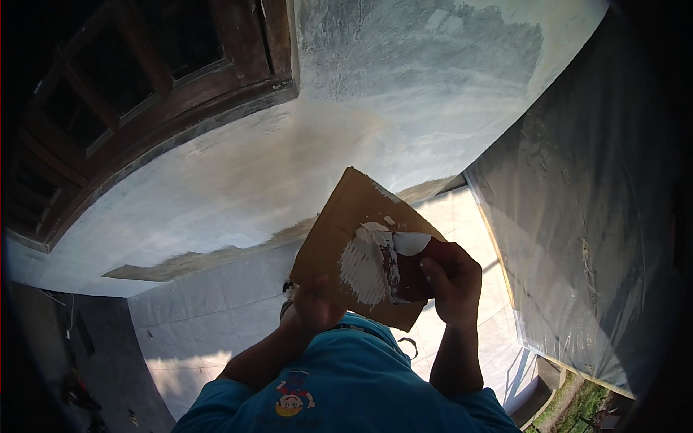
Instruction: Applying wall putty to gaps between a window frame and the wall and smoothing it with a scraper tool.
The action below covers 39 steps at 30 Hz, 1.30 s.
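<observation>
My left hand point(318, 306) grips the lower left edge of a square brown board point(332, 238), which looks like cardboard or thin wood. White putty point(363, 267) is spread in a ridged patch on the middle of the board, with small crumbs near its upper edge. In my right hand point(455, 280) is a dark reddish flat scraper point(413, 280), pinched between thumb and fingers. Its putty-smeared left edge lies over the right side of the patch. Where the fingers wrap behind the scraper is hidden.
Ahead stands a wall point(339, 137) with patchy grey and white plaster, rough along its bottom. A brown wooden window frame point(166, 94) is at upper left. Pale sheeting or tiles point(209, 303) cover the floor. A dark translucent sheet point(577, 238) hangs on the right, with grass point(585, 404) beyond.
</observation>
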Available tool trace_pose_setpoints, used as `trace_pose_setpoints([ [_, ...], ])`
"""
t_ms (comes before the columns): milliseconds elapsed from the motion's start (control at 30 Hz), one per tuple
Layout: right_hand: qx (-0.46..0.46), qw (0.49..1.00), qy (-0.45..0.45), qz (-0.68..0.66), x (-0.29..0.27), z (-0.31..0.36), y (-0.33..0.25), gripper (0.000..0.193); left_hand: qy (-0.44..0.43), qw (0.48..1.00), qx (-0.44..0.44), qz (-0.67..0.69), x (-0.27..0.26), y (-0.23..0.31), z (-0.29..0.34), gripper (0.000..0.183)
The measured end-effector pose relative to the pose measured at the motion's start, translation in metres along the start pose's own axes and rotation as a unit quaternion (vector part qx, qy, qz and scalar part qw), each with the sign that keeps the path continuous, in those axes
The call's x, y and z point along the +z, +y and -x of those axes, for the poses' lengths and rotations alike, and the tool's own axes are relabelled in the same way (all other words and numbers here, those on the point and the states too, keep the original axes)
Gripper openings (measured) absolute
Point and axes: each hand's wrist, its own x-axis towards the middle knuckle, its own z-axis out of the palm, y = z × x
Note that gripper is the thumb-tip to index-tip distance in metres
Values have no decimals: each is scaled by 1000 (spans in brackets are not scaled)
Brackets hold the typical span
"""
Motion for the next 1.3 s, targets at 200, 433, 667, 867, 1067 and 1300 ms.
trace_pose_setpoints([
  [200,3,997,11,75,2,4,-6,18,0,1000,3,-20,1,-3,0,60],
  [433,29,997,-15,77,-3,-1,0,20,12,1000,-7,-15,8,-4,-4,61],
  [667,53,996,-51,48,-4,-11,5,22,60,997,-11,-43,8,-4,-8,61],
  [867,67,993,-71,69,-13,-8,4,23,56,997,-58,-7,11,-1,-15,62],
  [1067,85,994,-61,-26,-17,-1,22,20,65,995,-80,12,8,-3,-17,72],
  [1300,12,997,-23,-76,-21,-6,42,21,59,992,-87,-74,-6,5,-35,73],
])
